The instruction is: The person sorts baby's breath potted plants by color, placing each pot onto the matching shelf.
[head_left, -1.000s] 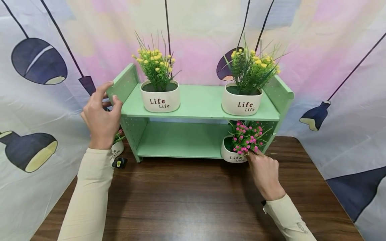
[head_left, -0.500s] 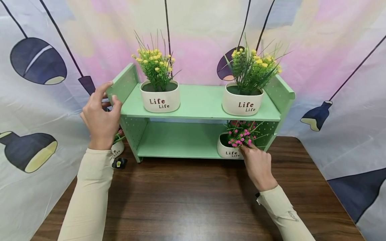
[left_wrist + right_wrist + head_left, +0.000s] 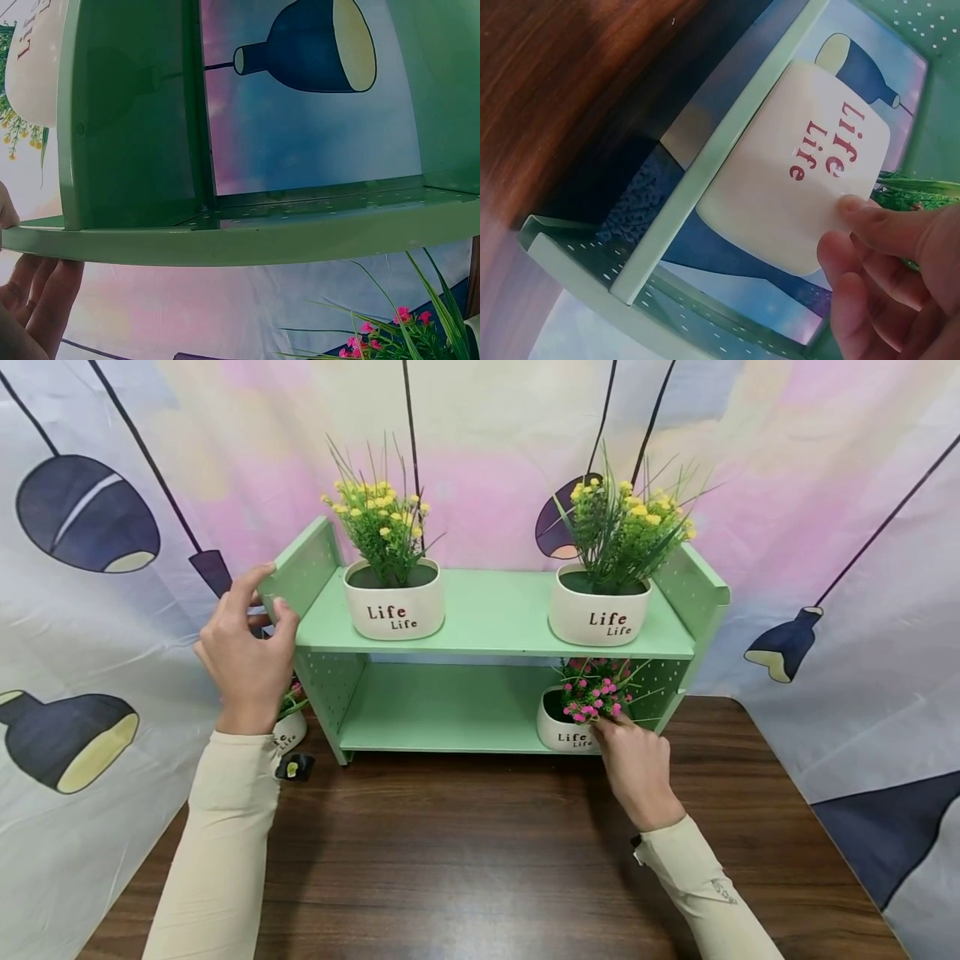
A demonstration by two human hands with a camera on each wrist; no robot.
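A green two-tier shelf (image 3: 450, 743) stands on the table. My left hand (image 3: 250, 652) grips the upper front edge of its left side panel; in the left wrist view the thumb and fingers lie on opposite faces of that panel. On the lower tier, at the right end, sits a white flowerpot (image 3: 558, 732) lettered "Life", with pink flowers. My right hand (image 3: 637, 768) pinches this pot at its right end, the thumb on the front face in the right wrist view. Flowers and the hand partly cover its rim.
Two white pots with yellow flowers, a left one (image 3: 395, 610) and a right one (image 3: 600, 614), stand on the upper tier. Beside the shelf's left side another pot (image 3: 288, 732) with pink flowers is partly hidden by my left arm. A printed curtain (image 3: 480, 460) hangs behind.
My right hand has moved the pink-flowered pot inward and slightly left, from the front edge onto the lower tier. The left hand keeps its grip on the side panel.
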